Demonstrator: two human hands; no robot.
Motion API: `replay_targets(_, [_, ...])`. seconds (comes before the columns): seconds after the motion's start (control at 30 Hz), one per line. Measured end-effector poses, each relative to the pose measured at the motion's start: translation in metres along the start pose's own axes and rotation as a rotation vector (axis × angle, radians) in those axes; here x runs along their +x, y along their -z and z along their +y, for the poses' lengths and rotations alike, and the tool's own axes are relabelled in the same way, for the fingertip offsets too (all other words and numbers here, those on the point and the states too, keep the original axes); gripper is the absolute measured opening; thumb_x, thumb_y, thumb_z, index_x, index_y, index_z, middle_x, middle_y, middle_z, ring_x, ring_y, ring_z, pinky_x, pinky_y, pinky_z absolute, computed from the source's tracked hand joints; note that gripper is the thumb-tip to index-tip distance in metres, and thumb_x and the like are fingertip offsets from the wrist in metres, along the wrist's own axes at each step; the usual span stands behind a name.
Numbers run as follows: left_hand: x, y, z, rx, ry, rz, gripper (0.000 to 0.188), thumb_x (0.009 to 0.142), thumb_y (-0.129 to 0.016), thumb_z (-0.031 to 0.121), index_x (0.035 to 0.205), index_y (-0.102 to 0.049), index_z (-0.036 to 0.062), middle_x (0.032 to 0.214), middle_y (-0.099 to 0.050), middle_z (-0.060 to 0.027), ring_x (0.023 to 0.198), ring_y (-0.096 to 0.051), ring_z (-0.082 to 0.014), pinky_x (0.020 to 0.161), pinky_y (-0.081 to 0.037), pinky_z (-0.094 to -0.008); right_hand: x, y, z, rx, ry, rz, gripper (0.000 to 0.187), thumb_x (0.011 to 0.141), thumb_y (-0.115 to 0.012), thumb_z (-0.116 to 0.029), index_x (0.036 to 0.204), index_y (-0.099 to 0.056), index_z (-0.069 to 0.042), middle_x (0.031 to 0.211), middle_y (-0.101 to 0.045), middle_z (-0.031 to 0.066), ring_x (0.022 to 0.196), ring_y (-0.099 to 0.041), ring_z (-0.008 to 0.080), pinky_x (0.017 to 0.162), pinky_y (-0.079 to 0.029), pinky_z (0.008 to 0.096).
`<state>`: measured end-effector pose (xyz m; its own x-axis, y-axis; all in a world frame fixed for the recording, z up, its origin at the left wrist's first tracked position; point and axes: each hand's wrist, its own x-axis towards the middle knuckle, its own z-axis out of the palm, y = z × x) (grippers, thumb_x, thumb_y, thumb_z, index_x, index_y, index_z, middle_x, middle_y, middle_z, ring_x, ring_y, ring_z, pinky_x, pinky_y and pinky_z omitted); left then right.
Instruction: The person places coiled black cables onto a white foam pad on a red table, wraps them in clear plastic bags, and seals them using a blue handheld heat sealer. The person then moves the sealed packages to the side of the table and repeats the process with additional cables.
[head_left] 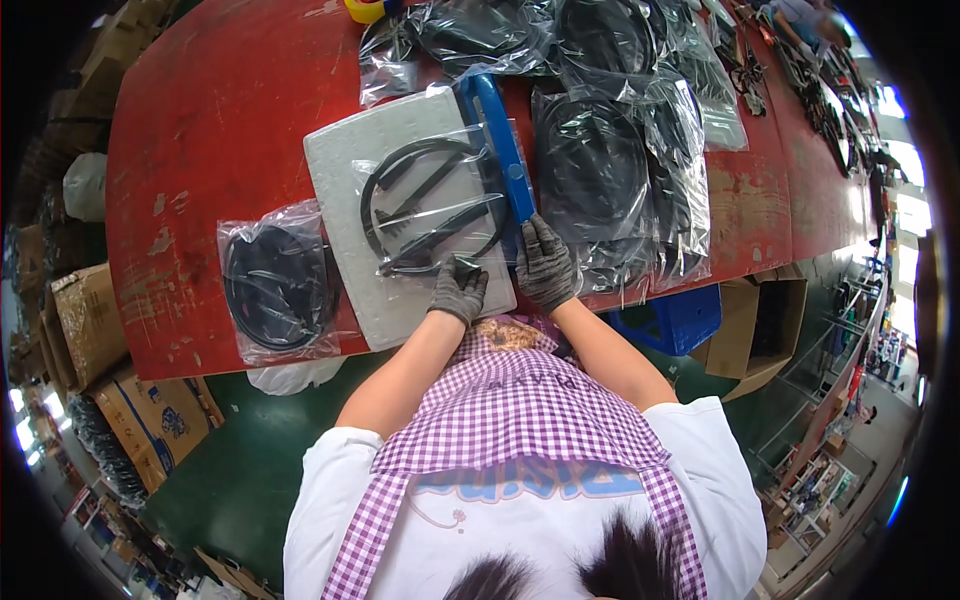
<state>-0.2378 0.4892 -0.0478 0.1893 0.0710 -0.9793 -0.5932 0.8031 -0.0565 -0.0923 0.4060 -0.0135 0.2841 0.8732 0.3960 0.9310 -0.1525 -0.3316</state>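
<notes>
**Bagged black tubing point(381, 170) kept flat against a blue bar-shaped tool point(497, 135)**

The near edge of the clear bag of tubing is touched by the gloved left hand point(460, 288), whose fingers are bent over the plastic; whether the film is pinched or merely pressed down cannot be told. The bag is spread just beyond that hand on a white foam board point(365, 300), probably chosen as a flat, soft bed on which the film can be smoothed.

The near end of the blue tool is covered by the gloved right hand point(546, 265), with fingers extended and slightly parted; whether the tool is gripped beneath the palm cannot be seen. That hand is apparently so placed to steady the tool along the bag's right side. How the bag's edge meets the tool is not clear.

To the left of the left hand, another bag with a black coil point(280, 285) is laid alone on the red table point(215, 150), near the board. Beyond and to the right of the right hand, similar bags point(595, 170) are piled and overlapped, perhaps so that the board is left free. A yellow roll point(368, 10) is set far beyond both hands.
</notes>
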Motion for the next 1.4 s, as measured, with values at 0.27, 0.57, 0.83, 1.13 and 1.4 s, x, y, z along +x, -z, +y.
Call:
replay_targets(0.27, [0.01,-0.012,-0.001,-0.062,0.016,-0.102,0.016,0.075,-0.063,0.024,0.079,-0.054,0.0115,0.073,-0.055,-0.0049,0.071,-0.052,-0.0214,0.068,-0.047,-0.0393,0.019,0.044,-0.003,0.516,-0.349,-0.083,0.043,0.074,-0.054,-0.013,0.114,-0.044,-0.004,0.113,-0.048,0.015,0.092,-0.054,0.0289,0.078,-0.045,0.0374])
replay_targets(0.57, [-0.018,-0.002,0.054,0.244,-0.551,-0.014,0.012,0.075,-0.06,0.012,0.085,-0.054,0.0086,0.073,-0.056,-0.0032,0.059,-0.05,-0.0139,0.053,-0.044,-0.0278,0.034,0.003,0.038,0.568,-0.741,-0.515,0.024,0.085,-0.041,-0.034,0.089,-0.054,-0.014,0.075,-0.054,0.0033,0.067,-0.055,0.0149,0.055,-0.044,0.0332])
replay_targets(0.83, [-0.116,0.105,0.285,0.681,-1.237,-0.353,0.025,0.081,-0.055,0.015,0.104,-0.057,0.0044,0.089,-0.061,-0.0049,0.078,-0.054,-0.0099,0.068,-0.044,-0.0232,0.026,-0.001,0.075,1.756,-1.616,-0.106,0.025,0.082,-0.049,-0.038,0.081,-0.055,-0.014,0.055,-0.046,-0.0002,0.045,-0.045,0.013,0.04,-0.04,0.027])
replay_targets(1.13, [-0.079,0.131,0.37,1.575,-1.465,1.359,0.036,0.077,-0.055,0.02,0.112,-0.05,0.0115,0.105,-0.053,-0.0158,0.1,-0.05,-0.0225,0.086,-0.038,-0.0336,0.153,0.09,0.116,0.885,-0.98,0.203,0.023,0.081,-0.055,-0.029,0.063,-0.047,-0.017,0.053,-0.035,-0.0054,0.043,-0.034,0.0048,0.035,-0.025,0.0185])
replay_targets(1.4, [-0.083,-0.009,0.138,0.729,0.082,-0.893,0.064,0.076,-0.049,0.055,0.107,-0.05,-0.0014,0.101,-0.056,-0.0148,0.092,-0.055,-0.0273,0.082,-0.043,-0.0463,0.205,0.214,-0.077,1.475,-0.774,0.251,0.02,0.082,-0.055,-0.023,0.071,-0.05,-0.007,0.062,-0.049,0.0012,0.054,-0.049,0.0114,0.056,-0.046,0.0242])
